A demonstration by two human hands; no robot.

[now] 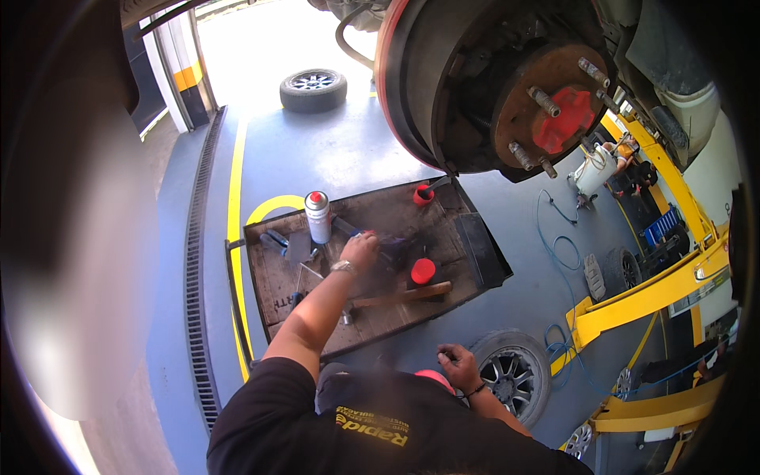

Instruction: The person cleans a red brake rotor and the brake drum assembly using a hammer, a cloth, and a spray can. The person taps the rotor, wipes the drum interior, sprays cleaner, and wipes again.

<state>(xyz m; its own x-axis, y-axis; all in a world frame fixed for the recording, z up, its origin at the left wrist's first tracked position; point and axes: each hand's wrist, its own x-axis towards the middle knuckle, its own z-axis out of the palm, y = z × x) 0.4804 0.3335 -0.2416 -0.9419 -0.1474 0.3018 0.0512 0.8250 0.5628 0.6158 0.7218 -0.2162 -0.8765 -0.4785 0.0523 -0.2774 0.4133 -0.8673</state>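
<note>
1. Two hands at work here, both belonging to the person in the black shirt (380, 419) crouched below: the left hand (360, 249) reaches out over the tool tray (443, 218), fingers curled down onto a dark blue thing (393, 252) lying mid-tray; whether it grips or only touches, I cannot tell.
2. The right hand (457, 362) hangs low beside the wheel (514, 372) lying flat on the floor, fingers loosely curled; nothing visible in it.
3. On the tray, a worn, grimy wooden surface: a silver spray can (318, 217) with a red cap stands upright at the back, just left of the left hand.
4. A red cap (423, 271) sits near the blue thing, and a wooden-handled hammer (404, 296) lies along the front part.
5. A red funnel (423, 194) stands at the tray's far corner.
6. Overhead, a rusty brake hub (546, 103) with bare studs and a red centre.
7. Grey floor, yellow painted line (233, 206), a long drain grate (198, 261) on the left.
8. A spare tyre (313, 89) lies by the bright doorway; the yellow lift arm (657, 293) is on the right.
</note>
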